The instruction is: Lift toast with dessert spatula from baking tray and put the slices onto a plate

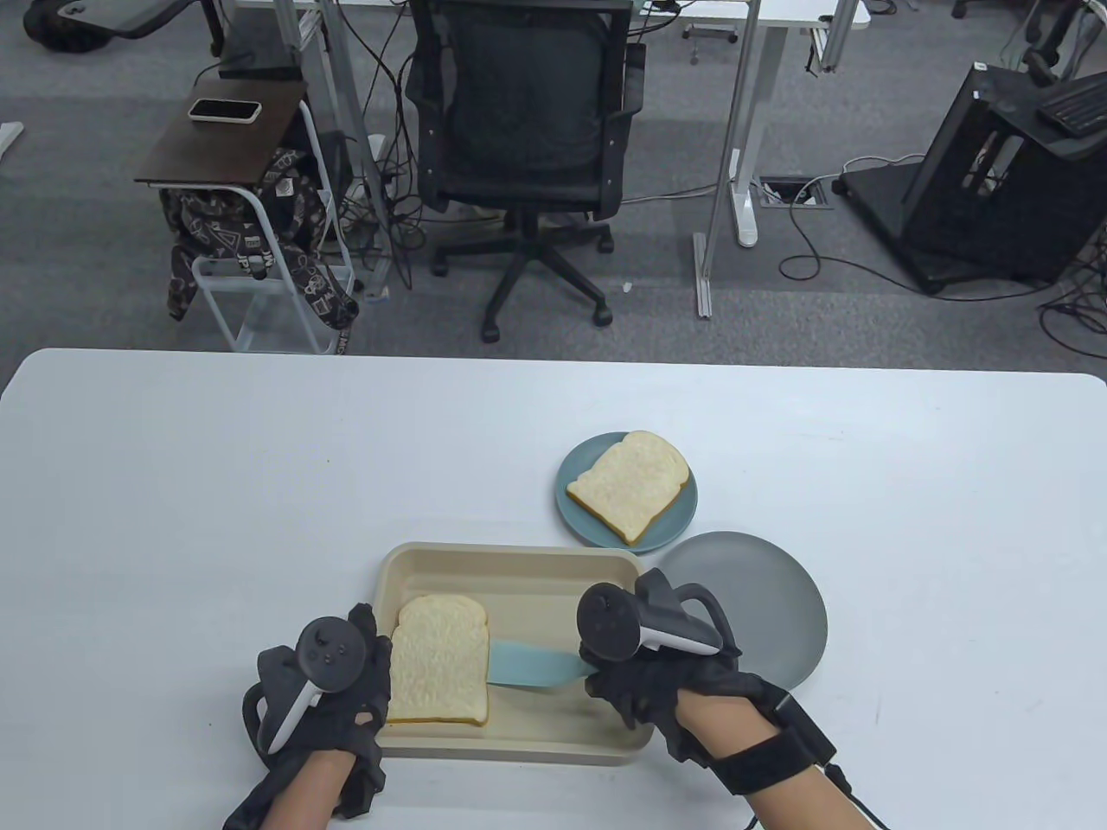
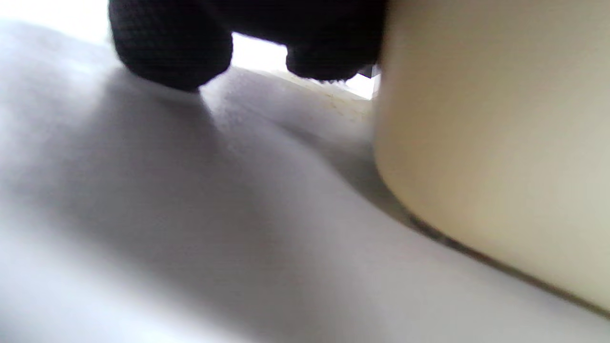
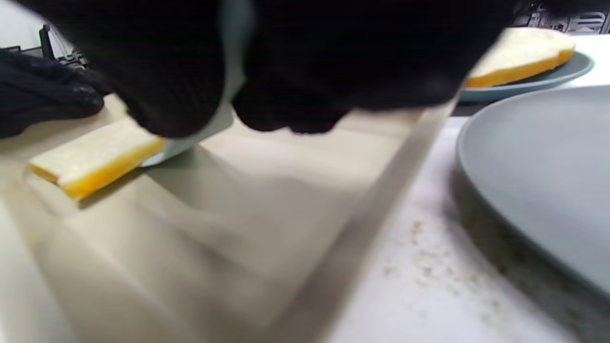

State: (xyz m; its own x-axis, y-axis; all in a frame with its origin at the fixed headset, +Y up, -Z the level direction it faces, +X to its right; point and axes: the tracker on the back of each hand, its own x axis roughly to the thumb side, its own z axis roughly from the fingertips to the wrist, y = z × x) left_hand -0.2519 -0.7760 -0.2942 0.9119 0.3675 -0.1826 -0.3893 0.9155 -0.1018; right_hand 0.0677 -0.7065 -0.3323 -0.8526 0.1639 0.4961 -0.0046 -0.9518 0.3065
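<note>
A slice of toast lies at the left end of the beige baking tray. My right hand grips the handle of the light blue dessert spatula, whose blade tip sits under the toast's right edge. In the right wrist view the spatula meets the toast on the tray floor. My left hand holds the tray's left rim next to the toast, and its fingertips come down beside the tray wall. A second toast slice lies on the teal plate.
An empty grey plate sits right of the tray, touching the teal plate's edge. The white table stretches to the left and behind. An office chair and a side cart stand beyond the far edge.
</note>
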